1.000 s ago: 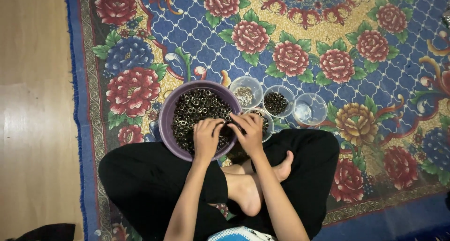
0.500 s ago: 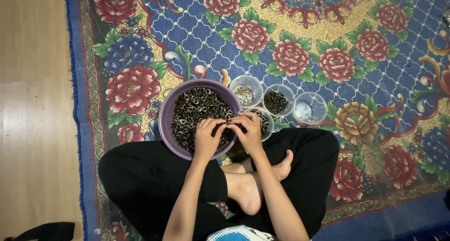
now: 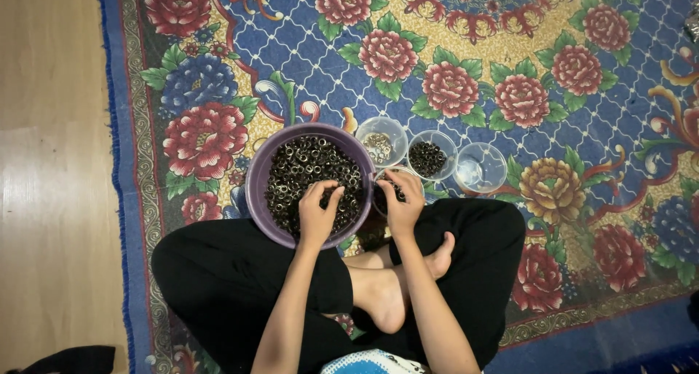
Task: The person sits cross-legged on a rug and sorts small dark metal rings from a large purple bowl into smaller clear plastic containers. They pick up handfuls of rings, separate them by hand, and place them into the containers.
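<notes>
A purple bowl (image 3: 256, 177) full of small dark metal rings (image 3: 302, 170) rests on the carpet in front of my crossed legs. My left hand (image 3: 318, 212) lies in the bowl with its fingers bent down among the rings. To its right, my right hand (image 3: 399, 201) hangs over a small clear cup (image 3: 384, 179) beside the bowl, fingertips pinched together at its rim. I cannot tell if a ring is between those fingers. The cup is mostly hidden by the hand.
Three more small clear cups stand in a row behind: one with pale pieces (image 3: 381, 140), one with dark pieces (image 3: 430, 154), one nearly bare (image 3: 480, 168). A blue flowered carpet (image 3: 510, 68) lies under everything. Wooden floor (image 3: 51, 163) runs along the left.
My right hand has moved right, out of the purple bowl and over the small cup beside it. My left hand has stayed in the bowl, shifting slightly among the rings.
</notes>
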